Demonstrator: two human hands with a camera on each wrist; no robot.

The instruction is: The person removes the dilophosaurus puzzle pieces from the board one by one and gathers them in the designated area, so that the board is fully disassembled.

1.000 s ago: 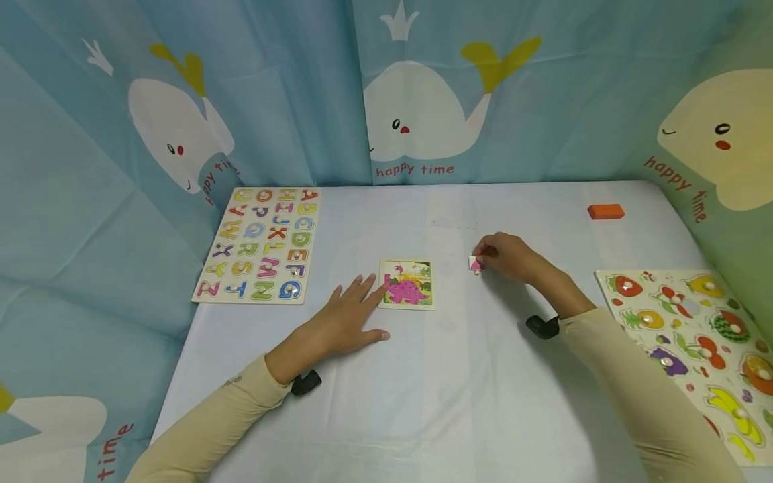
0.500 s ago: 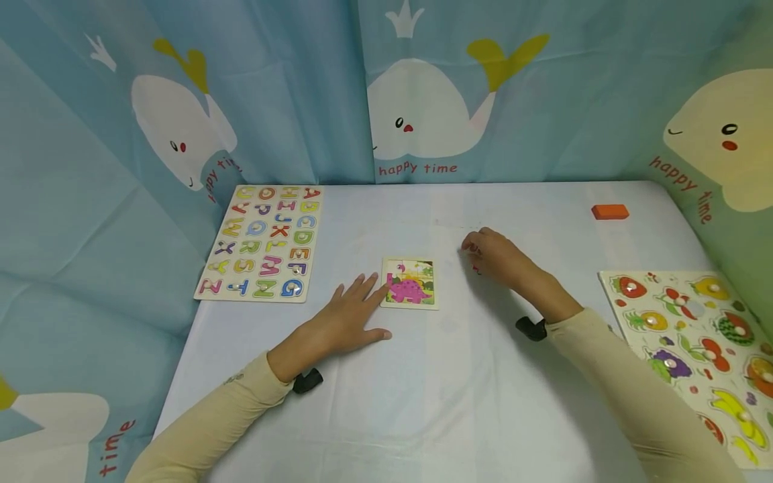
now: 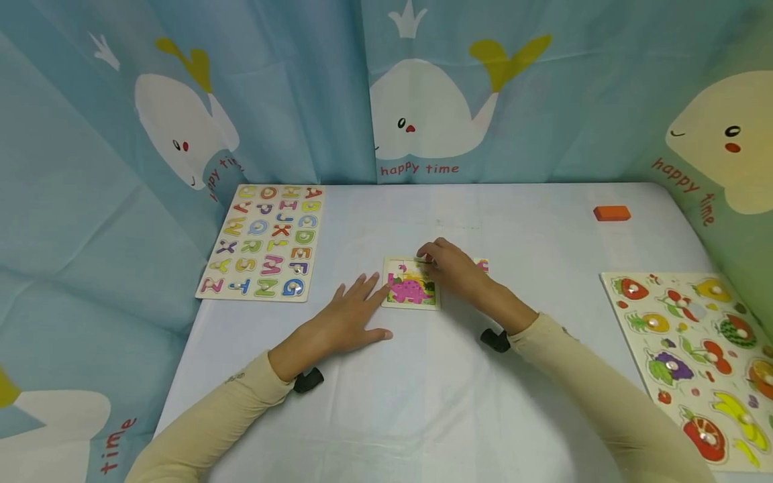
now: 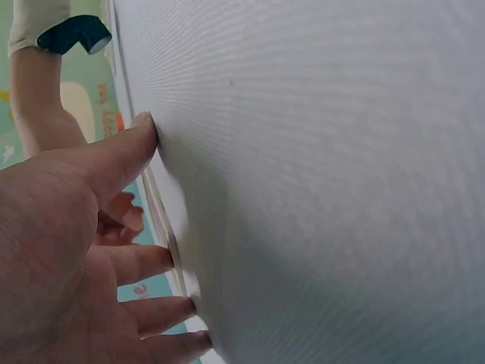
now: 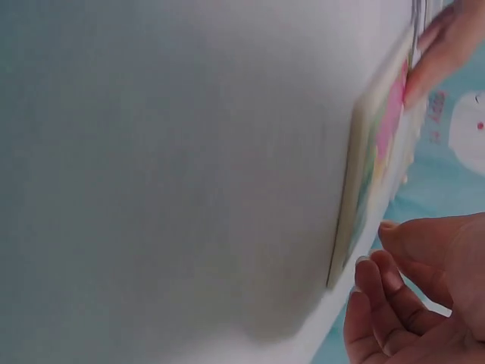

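Note:
A small square picture puzzle (image 3: 407, 291) with a pink dinosaur lies in its pale frame mid-table. My left hand (image 3: 341, 323) rests flat beside it with fingers spread, the index fingertip at the puzzle's left edge. My right hand (image 3: 453, 268) reaches over the puzzle's upper right corner, covering that part in the head view. In the right wrist view, its thumb (image 5: 402, 235) and bent fingers sit slightly apart close over the board's corner, with nothing seen between them. A small pink-and-white puzzle piece (image 3: 482, 264) lies just right of this hand, partly hidden by it.
An alphabet peg board (image 3: 260, 245) lies at the back left of the white-covered table. A fruit peg board (image 3: 694, 359) lies at the right edge, and an orange block (image 3: 612, 213) at the back right. Blue whale-print curtains (image 3: 302, 87) stand behind the table.
My right hand has moved left from the small puzzle piece, which it held earlier, to the puzzle's upper right corner. The piece stays on the table. My left hand has stayed in place.

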